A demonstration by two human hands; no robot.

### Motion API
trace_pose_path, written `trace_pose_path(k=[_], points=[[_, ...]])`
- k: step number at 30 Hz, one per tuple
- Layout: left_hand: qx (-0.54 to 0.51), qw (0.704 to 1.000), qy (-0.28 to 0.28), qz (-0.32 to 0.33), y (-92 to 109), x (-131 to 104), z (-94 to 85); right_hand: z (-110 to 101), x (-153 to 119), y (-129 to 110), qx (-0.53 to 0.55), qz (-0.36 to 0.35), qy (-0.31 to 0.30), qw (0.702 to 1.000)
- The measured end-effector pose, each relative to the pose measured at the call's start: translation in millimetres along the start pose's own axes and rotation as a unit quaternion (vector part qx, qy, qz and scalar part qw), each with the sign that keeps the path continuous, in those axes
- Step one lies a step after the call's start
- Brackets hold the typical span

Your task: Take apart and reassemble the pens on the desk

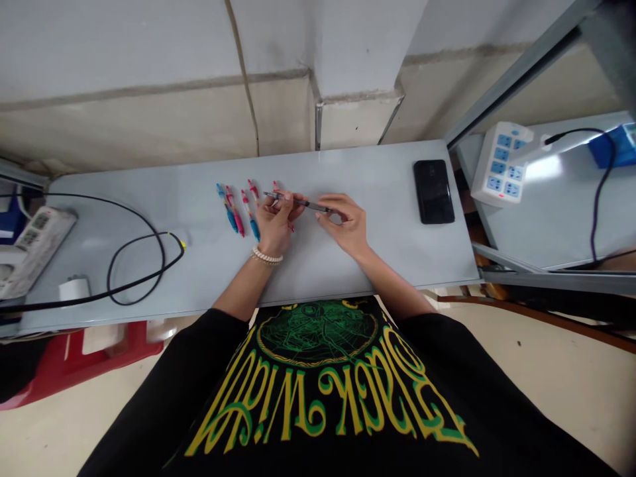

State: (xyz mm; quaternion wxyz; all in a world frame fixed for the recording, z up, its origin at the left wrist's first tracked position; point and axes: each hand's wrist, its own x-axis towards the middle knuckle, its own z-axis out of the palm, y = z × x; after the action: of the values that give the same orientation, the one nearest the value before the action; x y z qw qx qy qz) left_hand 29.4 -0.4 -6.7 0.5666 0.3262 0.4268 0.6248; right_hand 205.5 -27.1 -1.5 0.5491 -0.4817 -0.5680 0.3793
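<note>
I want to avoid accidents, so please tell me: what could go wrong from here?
The dark pen is slim and held above the table; it might slip from the left hand, with the right hand at its other end.

Pink and blue pens lie loose close beside the left hand, so a sideways move could knock or roll them.

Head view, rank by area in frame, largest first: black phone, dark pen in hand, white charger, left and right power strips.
1. Left power strip and right power strip: too close to rank, left one cut off by frame edge
2. Black phone
3. White charger
4. Dark pen
</note>
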Motion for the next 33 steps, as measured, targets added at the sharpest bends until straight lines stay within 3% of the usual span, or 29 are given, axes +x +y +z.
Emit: trace_pose_path(k=[3, 7, 11, 15, 21, 29, 33], points=[[0.003, 1.0, 0.011, 0.001, 0, 0, 0.7, -2, 2, 1, 0.022, 0.041, -0.013, 0.999], [0.016, 1.0, 0.023, -0.006, 1, 0, 2.8, -4, 3, 2, 0.01, -0.001, -0.012, 1.0], [0.007, 1.0, 0.011, -0.002, 0, 0, 2.2, -6, 3, 0, 0.027, 0.051, -0.027, 0.998], [-0.003, 1.0, 0.009, -0.002, 1, -1, 0.9, -4, 3, 0, 0.032, 0.015, -0.022, 0.999], [0.0, 1.0, 0.013, -0.006, 2, -1, 3.6, -2, 0, 2, 0.082, 0.1, -0.064, 0.99], [-0.036, 0.994, 0.089, 0.057, 3, 16, -11.1, -10, 10, 2, 0.104, 0.064, 0.052, 0.991], [-0.056, 0.989, 0.121, 0.059, 7, 21, -13.6, -11, 13, 8, 0.136, 0.058, 0.062, 0.987]])
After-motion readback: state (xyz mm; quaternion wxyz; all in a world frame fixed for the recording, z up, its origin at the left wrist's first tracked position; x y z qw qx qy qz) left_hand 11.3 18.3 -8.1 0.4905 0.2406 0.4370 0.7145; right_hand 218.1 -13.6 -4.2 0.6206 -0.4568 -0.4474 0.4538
